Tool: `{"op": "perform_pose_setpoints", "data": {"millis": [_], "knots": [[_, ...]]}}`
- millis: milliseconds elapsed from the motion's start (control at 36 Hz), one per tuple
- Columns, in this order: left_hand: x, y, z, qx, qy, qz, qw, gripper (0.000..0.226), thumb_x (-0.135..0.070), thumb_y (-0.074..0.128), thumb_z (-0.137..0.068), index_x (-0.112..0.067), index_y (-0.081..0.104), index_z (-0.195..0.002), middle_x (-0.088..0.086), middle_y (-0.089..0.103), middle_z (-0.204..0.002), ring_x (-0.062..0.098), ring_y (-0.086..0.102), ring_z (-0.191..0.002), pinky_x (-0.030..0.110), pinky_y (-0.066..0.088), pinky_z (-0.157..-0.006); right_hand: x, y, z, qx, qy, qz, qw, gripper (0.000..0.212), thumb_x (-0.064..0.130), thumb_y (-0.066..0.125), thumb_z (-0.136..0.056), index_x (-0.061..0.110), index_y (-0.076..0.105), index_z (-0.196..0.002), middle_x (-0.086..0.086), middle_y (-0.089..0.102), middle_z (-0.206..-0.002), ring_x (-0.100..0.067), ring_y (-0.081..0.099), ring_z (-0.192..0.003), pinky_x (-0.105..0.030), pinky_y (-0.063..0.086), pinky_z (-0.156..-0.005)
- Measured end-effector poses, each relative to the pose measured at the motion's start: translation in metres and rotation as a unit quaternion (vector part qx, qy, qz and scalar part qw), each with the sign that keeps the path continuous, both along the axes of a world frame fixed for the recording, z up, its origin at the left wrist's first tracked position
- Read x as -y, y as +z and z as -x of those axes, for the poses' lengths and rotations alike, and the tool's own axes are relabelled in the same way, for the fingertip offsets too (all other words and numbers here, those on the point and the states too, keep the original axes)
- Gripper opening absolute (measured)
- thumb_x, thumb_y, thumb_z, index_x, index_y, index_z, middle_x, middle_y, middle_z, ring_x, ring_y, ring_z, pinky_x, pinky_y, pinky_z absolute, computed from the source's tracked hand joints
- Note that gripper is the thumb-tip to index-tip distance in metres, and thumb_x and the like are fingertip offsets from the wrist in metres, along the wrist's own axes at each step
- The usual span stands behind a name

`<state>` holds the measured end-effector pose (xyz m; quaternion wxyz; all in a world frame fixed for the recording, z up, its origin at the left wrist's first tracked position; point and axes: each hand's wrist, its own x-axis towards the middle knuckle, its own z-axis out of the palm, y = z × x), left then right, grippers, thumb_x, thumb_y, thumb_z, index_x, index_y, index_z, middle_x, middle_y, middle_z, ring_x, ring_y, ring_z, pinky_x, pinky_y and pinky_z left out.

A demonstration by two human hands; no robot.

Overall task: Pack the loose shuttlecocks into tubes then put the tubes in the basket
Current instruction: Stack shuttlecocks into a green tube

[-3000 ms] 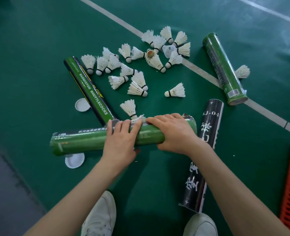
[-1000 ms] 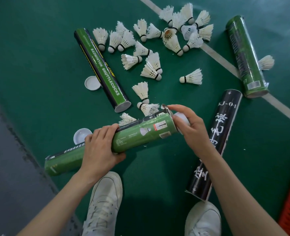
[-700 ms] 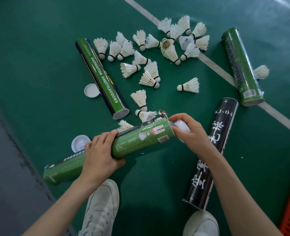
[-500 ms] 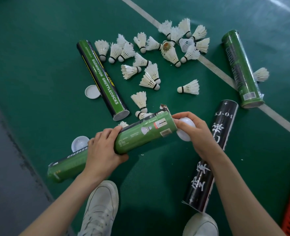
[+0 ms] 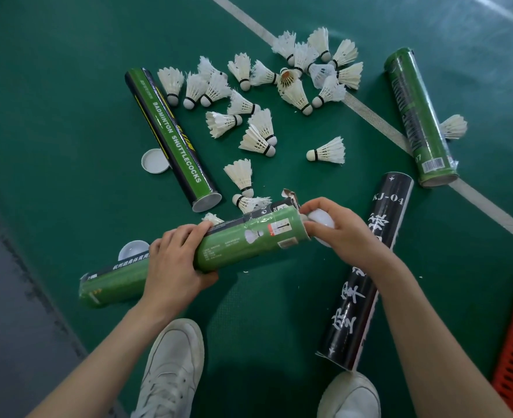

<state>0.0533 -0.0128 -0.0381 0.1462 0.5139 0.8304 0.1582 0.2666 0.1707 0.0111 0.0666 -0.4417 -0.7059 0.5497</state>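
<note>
Left hand (image 5: 174, 260) wrapped round the green tube (image 5: 249, 239) low over the floor, right hand (image 5: 347, 238) pinching the white cap (image 5: 321, 220) at its mouth: opening it, I reckon, then shuttlecocks (image 5: 258, 140) go in cork-first.

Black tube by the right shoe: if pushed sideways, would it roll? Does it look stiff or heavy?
Likely rolls: the black tube is a cylinder lying on its side on flat floor. Probably stiff: it keeps a straight, round shape. Probably light: its frayed near end suggests thin card.

L grip (image 5: 174, 263) in full wrap, palm down; R grip (image 5: 344, 233) in fingertip pinch.
</note>
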Motion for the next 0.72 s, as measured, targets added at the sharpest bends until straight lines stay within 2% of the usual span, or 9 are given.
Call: {"op": "perform_pose_setpoints", "data": {"millis": [83, 167, 333, 417, 528, 639, 722], "knots": [[0.000, 0.001, 0.002, -0.009, 0.000, -0.006, 1.000, 0.087, -0.026, 0.086, -0.054, -0.024, 0.049, -0.133, -0.001, 0.056, -0.121, 0.025, 0.048, -0.110, 0.041, 0.033, -0.092, -0.001, 0.002, 0.001, -0.012, 0.004, -0.027, 1.000, 0.010, 0.024, 0.066, -0.090, 0.027, 0.062, -0.099, 0.009, 0.062, -0.092, -0.006, 0.050, -0.071, -0.015, 0.041, -0.060], [-0.002, 0.001, 0.004, -0.023, 0.000, -0.011, 1.000, 0.087, -0.025, 0.086, -0.052, -0.024, 0.050, -0.131, 0.000, 0.057, -0.119, 0.027, 0.049, -0.109, 0.041, 0.033, -0.091, -0.004, 0.005, 0.001, -0.020, 0.008, -0.054, 0.998, 0.013, 0.023, 0.067, -0.089, 0.024, 0.063, -0.102, 0.008, 0.063, -0.098, -0.006, 0.052, -0.075, -0.019, 0.044, -0.067], [-0.002, 0.000, 0.010, -0.010, 0.016, 0.000, 1.000, 0.084, -0.025, 0.085, -0.057, -0.025, 0.049, -0.133, -0.001, 0.055, -0.122, 0.026, 0.047, -0.111, 0.040, 0.031, -0.093, -0.012, 0.006, -0.007, -0.038, -0.008, -0.051, 0.998, 0.010, 0.032, 0.068, -0.087, 0.026, 0.064, -0.094, 0.010, 0.060, -0.082, 0.000, 0.044, -0.058, -0.013, 0.038, -0.053], [0.000, -0.001, 0.011, 0.005, 0.027, 0.004, 1.000, 0.085, -0.025, 0.085, -0.057, -0.026, 0.048, -0.134, -0.002, 0.054, -0.122, 0.025, 0.047, -0.111, 0.039, 0.031, -0.092, -0.014, 0.005, -0.008, -0.036, -0.016, -0.046, 0.998, 0.009, 0.034, 0.067, -0.087, 0.027, 0.064, -0.093, 0.009, 0.059, -0.082, -0.003, 0.045, -0.062, -0.017, 0.040, -0.054], [0.000, -0.003, 0.010, 0.008, 0.033, 0.005, 0.999, 0.085, -0.026, 0.086, -0.057, -0.026, 0.049, -0.134, -0.002, 0.054, -0.122, 0.025, 0.047, -0.112, 0.039, 0.032, -0.092, -0.009, 0.001, -0.005, -0.049, -0.036, -0.053, 0.997, 0.007, 0.033, 0.066, -0.088, 0.027, 0.063, -0.092, 0.009, 0.061, -0.085, -0.001, 0.047, -0.062, -0.014, 0.041, -0.053], [0.002, -0.005, 0.011, 0.000, 0.026, 0.003, 1.000, 0.085, -0.026, 0.086, -0.057, -0.026, 0.049, -0.133, -0.002, 0.055, -0.122, 0.024, 0.047, -0.112, 0.040, 0.032, -0.093, -0.005, -0.004, -0.002, -0.068, -0.058, -0.044, 0.995, 0.005, 0.032, 0.066, -0.088, 0.028, 0.064, -0.091, 0.010, 0.062, -0.087, 0.000, 0.049, -0.064, -0.019, 0.044, -0.055], [0.002, -0.006, 0.011, -0.001, 0.026, 0.005, 1.000, 0.085, -0.026, 0.086, -0.056, -0.026, 0.049, -0.133, -0.002, 0.055, -0.122, 0.024, 0.046, -0.112, 0.038, 0.030, -0.093, -0.005, -0.006, -0.004, -0.066, -0.057, -0.034, 0.996, 0.009, 0.032, 0.066, -0.088, 0.028, 0.060, -0.094, 0.012, 0.061, -0.089, -0.002, 0.053, -0.070, -0.018, 0.047, -0.060]]}}
